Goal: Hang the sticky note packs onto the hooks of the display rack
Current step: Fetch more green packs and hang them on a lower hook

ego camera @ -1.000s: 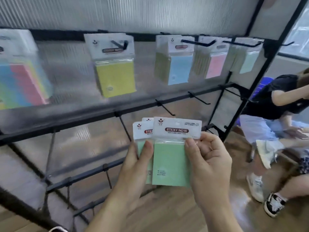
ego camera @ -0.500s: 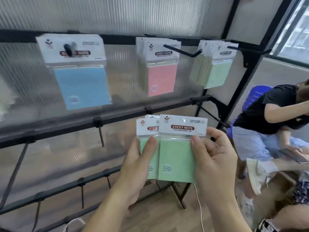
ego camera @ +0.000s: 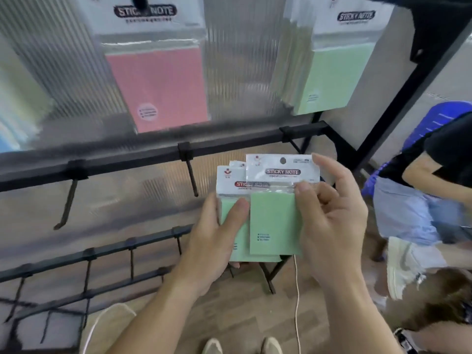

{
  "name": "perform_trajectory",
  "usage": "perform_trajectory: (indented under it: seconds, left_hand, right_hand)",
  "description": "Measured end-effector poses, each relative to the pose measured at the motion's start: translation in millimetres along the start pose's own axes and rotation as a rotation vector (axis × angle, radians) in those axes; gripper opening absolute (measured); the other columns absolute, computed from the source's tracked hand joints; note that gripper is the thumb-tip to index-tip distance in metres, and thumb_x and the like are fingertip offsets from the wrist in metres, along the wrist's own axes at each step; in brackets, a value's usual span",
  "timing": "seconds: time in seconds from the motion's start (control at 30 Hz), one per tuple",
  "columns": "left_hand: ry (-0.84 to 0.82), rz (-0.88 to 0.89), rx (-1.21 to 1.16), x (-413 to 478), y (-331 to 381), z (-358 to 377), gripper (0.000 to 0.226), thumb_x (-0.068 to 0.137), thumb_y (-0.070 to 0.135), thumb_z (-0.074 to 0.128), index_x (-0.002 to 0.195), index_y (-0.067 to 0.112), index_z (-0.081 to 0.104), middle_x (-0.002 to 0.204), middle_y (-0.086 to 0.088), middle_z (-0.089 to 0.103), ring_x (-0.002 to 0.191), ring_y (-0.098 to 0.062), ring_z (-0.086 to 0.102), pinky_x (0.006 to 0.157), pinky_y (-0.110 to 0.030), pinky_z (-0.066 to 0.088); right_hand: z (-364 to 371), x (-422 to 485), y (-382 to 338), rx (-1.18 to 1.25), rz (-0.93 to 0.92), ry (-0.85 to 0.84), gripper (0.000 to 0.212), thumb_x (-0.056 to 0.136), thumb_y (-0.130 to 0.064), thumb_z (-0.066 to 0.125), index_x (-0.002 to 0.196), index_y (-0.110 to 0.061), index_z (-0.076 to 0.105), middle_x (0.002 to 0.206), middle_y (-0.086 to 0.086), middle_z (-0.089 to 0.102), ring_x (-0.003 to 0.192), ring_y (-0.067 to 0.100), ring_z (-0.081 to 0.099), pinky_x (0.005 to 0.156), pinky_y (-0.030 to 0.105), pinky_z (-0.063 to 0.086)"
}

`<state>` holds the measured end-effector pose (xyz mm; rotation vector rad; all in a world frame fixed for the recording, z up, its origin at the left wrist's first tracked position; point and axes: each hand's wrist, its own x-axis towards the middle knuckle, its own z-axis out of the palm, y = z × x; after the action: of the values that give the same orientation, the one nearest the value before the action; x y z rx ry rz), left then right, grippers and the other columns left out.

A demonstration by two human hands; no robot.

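My left hand [ego camera: 217,241] grips a small stack of green sticky note packs [ego camera: 231,200], thumb across the front. My right hand [ego camera: 332,215] pinches the front green pack [ego camera: 274,215] at its right side, lifted slightly out of the stack, its hang hole showing in the white header. On the display rack [ego camera: 127,154] above, a pink pack [ego camera: 161,83] hangs at upper centre and several green packs [ego camera: 334,72] hang at upper right. Bare hooks [ego camera: 191,180] jut from the middle bar just left of my hands.
Another bare hook [ego camera: 67,203] hangs further left, with lower rack bars [ego camera: 107,251] below. A seated person [ego camera: 434,180] on a blue chair is close on the right. A white cable [ego camera: 296,302] runs down over the wooden floor. My shoes [ego camera: 242,347] show at the bottom.
The view has swung right and closer to the rack; the pink and green hung packs now fill the top. My right hand has slid the front pack up out of the stack.
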<state>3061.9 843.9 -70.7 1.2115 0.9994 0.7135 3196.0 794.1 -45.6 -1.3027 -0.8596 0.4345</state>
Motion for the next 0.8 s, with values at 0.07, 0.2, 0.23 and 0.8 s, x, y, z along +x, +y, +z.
perform_trajectory:
  seconds: [0.07,0.2,0.23,0.8]
  left_hand:
    - [0.038,-0.012,0.007,2,-4,12,0.037,0.082,0.067,0.054,0.107,0.04,0.055,0.096,0.012,0.074,0.081,-0.014,0.073,0.055,-0.04,0.052]
    - [0.133,-0.059,-0.01,6,-13,37,0.042,0.074,0.058,0.052,0.108,0.033,0.056,0.088,0.011,0.074,0.066,-0.005,0.069,0.041,-0.024,0.042]
    - [0.153,-0.071,-0.012,8,-17,43,0.04,0.077,0.055,0.051,0.109,0.033,0.057,0.089,0.01,0.074,0.065,-0.005,0.068,0.041,-0.023,0.043]
    - [0.33,-0.1,-0.075,14,-45,90,0.049,0.072,0.06,0.052,0.113,0.032,0.058,0.098,0.006,0.075,0.076,-0.011,0.071,0.053,-0.031,0.048]
  right_hand:
    - [-14,9,10,-0.045,-0.031,-0.035,0.029,0.094,-0.005,0.056,0.103,-0.031,0.062,0.072,0.0,0.066,0.062,0.006,0.06,0.054,0.02,0.047]
    - [-38,20,27,-0.07,-0.009,-0.124,0.026,0.091,-0.008,0.056,0.095,-0.03,0.067,0.077,-0.016,0.069,0.066,0.001,0.061,0.056,0.011,0.045]
    - [-44,22,31,-0.066,0.01,-0.134,0.025,0.089,-0.012,0.055,0.094,-0.033,0.068,0.079,-0.017,0.07,0.066,0.001,0.062,0.057,0.012,0.045]
    - [-115,31,76,-0.06,-0.101,-0.132,0.034,0.085,-0.02,0.055,0.089,-0.051,0.07,0.075,-0.01,0.067,0.062,-0.002,0.056,0.057,0.012,0.042]
